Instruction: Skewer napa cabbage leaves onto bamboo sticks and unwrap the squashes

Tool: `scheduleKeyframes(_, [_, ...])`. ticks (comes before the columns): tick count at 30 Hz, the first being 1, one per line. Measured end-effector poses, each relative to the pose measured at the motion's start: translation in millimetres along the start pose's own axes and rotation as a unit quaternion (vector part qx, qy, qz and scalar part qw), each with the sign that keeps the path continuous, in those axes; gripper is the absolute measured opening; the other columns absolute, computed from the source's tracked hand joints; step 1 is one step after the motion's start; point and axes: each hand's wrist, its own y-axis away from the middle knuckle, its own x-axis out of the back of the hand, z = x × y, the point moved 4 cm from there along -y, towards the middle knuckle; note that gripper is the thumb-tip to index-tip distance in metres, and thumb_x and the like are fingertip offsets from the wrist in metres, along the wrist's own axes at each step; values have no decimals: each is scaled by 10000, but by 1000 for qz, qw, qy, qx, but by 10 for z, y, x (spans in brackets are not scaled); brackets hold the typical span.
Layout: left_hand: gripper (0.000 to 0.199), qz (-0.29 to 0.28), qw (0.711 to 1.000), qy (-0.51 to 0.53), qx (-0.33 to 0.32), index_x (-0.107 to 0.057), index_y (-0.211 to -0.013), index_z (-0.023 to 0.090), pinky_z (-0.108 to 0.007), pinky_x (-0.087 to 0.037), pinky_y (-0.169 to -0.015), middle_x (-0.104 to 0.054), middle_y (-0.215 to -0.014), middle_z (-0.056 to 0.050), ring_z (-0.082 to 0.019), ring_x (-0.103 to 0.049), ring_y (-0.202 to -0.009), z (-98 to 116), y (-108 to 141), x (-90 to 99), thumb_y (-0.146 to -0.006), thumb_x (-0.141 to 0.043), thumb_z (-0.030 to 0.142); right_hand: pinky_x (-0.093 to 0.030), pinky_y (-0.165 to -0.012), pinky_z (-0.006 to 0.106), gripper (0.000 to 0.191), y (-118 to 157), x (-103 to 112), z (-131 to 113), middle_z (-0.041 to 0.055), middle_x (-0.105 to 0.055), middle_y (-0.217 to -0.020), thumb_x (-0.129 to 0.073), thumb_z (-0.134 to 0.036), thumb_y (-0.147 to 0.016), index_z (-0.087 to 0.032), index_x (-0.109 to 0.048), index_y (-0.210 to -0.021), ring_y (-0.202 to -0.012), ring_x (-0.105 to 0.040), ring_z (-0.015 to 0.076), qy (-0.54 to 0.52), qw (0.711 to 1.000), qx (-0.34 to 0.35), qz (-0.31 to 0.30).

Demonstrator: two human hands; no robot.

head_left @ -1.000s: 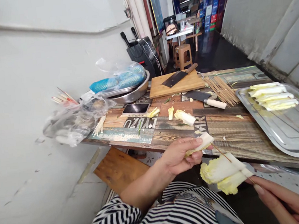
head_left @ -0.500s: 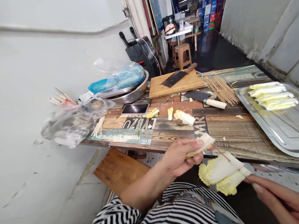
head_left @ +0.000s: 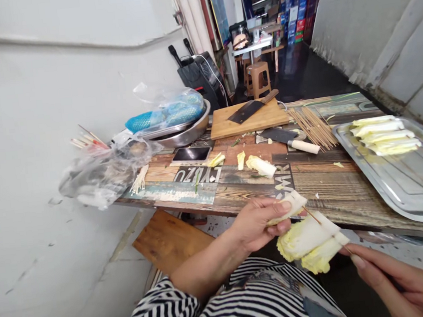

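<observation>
My left hand [head_left: 261, 222] pinches a pale cabbage leaf [head_left: 294, 204] between thumb and fingers, just past the table's front edge. A thin wooden skewer [head_left: 311, 215] runs from that leaf down through more cabbage leaves [head_left: 314, 237], white at the stem and yellow at the frilled ends. My right hand [head_left: 393, 273] is closed on the skewer's lower end, thumb and forefinger together. On the table ahead lies a loose cabbage leaf [head_left: 260, 166]. To the right, a metal tray [head_left: 400, 194] carries finished-looking rows of skewered cabbage [head_left: 386, 135].
A cleaver [head_left: 248, 112] rests on a cutting board [head_left: 219, 123]. Nearer lie a white-handled knife [head_left: 304, 146], a bundle of skewers [head_left: 314, 127] and a phone [head_left: 191, 154]. Plastic bags [head_left: 100, 175] and a metal basin [head_left: 190, 134] stand at left, by the wall.
My right hand has shifted slightly left and up, bringing the skewered leaves closer to my left hand. The left hand has moved slightly right, still gripping its leaf.
</observation>
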Motion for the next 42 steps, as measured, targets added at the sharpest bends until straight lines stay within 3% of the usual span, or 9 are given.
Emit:
scheduleKeyframes(4, [406, -21, 998, -62, 1, -779, -794, 96, -204, -227, -473, -662, -694, -74, -49, -409, -520, 42, 31, 2, -682, -836, 482, -594, -870, 216, 284, 11, -11, -9, -31, -720, -1169, -640, -353, -926, -330, -711, -1200, -1013, -710, 217, -11, 1000, 9, 1])
scheduleKeyframes(8, [455, 15, 992, -107, -62, -803, -826, 140, -232, -431, -673, -708, -770, -69, -107, -564, -683, 99, 30, 41, -631, -860, 547, -583, -898, 216, 296, 15, 3, -51, -40, -714, -1185, -644, -330, -928, -342, -700, -1219, -1019, -709, 207, -19, 1000, 15, 0])
scheduleKeyframes(19, [379, 38, 989, -141, -14, -800, -792, 151, -221, -415, -611, -696, -719, -34, -90, -558, -617, -65, -8, 70, -601, -893, 464, -601, -828, 203, 256, -48, -8, -221, -15, -745, -1096, -626, -328, -926, -294, -726, -1159, -937, -732, 195, -15, 999, 36, 12])
scheduleKeyframes(27, [351, 21, 973, -217, -72, -793, -1007, 192, -278, -510, -798, -757, -1002, -79, -132, -653, -817, 61, -87, 132, -753, -799, 435, -545, -883, 139, 246, -19, 42, -177, -54, -735, -1134, -593, -360, -956, -329, -692, -1179, -982, -717, 133, 14, 999, 21, 31])
scheduleKeyframes(29, [320, 83, 937, -305, -151, -773, -1071, 193, -320, -526, -858, -762, -1021, -88, -155, -672, -870, 222, -196, 314, -831, -729, 399, -533, -909, 145, 256, 33, 41, -50, -55, -731, -1146, -579, -392, -965, -327, -683, -1190, -1006, -709, 134, 29, 999, 1, 25])
scheduleKeyframes(32, [221, 179, 793, -506, -289, -764, -1061, 181, -386, -504, -974, -753, -1097, -99, -201, -675, -1010, 519, -402, 600, -884, -650, 248, -543, -883, 146, 272, 73, 29, 103, -55, -740, -1116, -556, -458, -968, -318, -692, -1158, -996, -713, 141, 44, 998, -24, 38])
scheduleKeyframes(34, [264, 167, 683, -640, -311, -743, -1113, 182, -425, -456, -1056, -732, -1179, -102, -224, -647, -1120, 633, -593, 726, -898, -591, 162, -564, -828, 146, 304, 77, 12, 170, -47, -746, -1097, -538, -499, -965, -307, -699, -1137, -979, -719, 151, 52, 996, -41, 53])
scheduleKeyframes(36, [381, 121, 604, -735, -282, -684, -1236, 200, -440, -394, -1119, -688, -1286, -91, -230, -593, -1233, 669, -793, 819, -893, -552, 101, -578, -794, 160, 335, 78, -13, 223, -33, -749, -1088, -523, -525, -962, -292, -708, -1117, -971, -723, 166, 58, 995, -53, 61])
scheduleKeyframes(42, [545, 56, 513, -841, -165, -588, -1367, 246, -528, -254, -1154, -609, -1381, -105, -286, -508, -1315, 656, -1115, 861, -843, -607, 96, -535, -855, 123, 311, 139, -72, 405, -50, -734, -1138, -527, -500, -970, -315, -686, -1162, -1023, -703, 135, 44, 996, -64, 54])
